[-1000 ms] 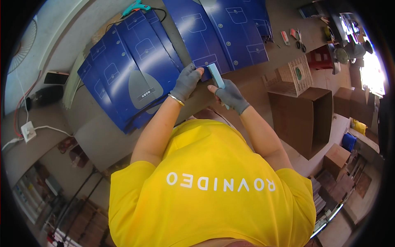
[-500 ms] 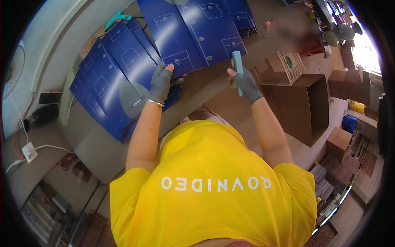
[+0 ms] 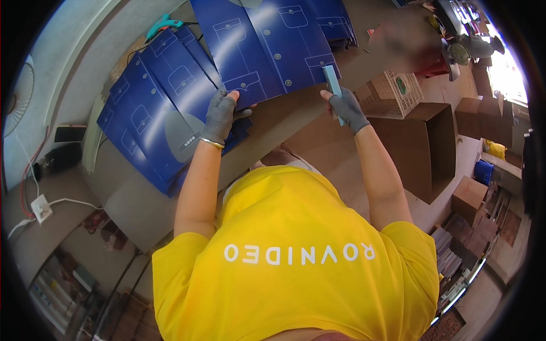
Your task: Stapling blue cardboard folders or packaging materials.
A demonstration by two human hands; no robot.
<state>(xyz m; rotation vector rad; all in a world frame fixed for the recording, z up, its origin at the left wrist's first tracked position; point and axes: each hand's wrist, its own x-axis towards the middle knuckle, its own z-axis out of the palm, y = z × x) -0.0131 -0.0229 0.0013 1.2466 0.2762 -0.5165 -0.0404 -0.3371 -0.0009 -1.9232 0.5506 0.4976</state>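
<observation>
A blue printed card sheet (image 3: 273, 51) with drawn pockets and buttons slants across the top of the view. My left hand (image 3: 220, 116), in a grey glove with bare fingertips, is closed on its lower left corner, thumb on top. My right hand (image 3: 347, 111), gloved alike, is closed round a slim light blue bar-shaped tool (image 3: 332, 80). The tool's upper end overlaps the sheet's lower right corner; whether it touches cannot be told. Its exact kind is unclear. More blue printed sheets (image 3: 153, 108) lie fanned out beside my left hand.
A teal glue gun (image 3: 163, 25) lies behind the fanned sheets. A dark phone (image 3: 70, 134) is at the left, above a white power socket (image 3: 41, 208) with cables. To the right stand a pale plastic crate (image 3: 398, 94) and an open cardboard box (image 3: 415, 150).
My right hand has shifted slightly right and up, and the light blue tool has tilted, its top leaning left. My left hand and the sheet have hardly moved.
</observation>
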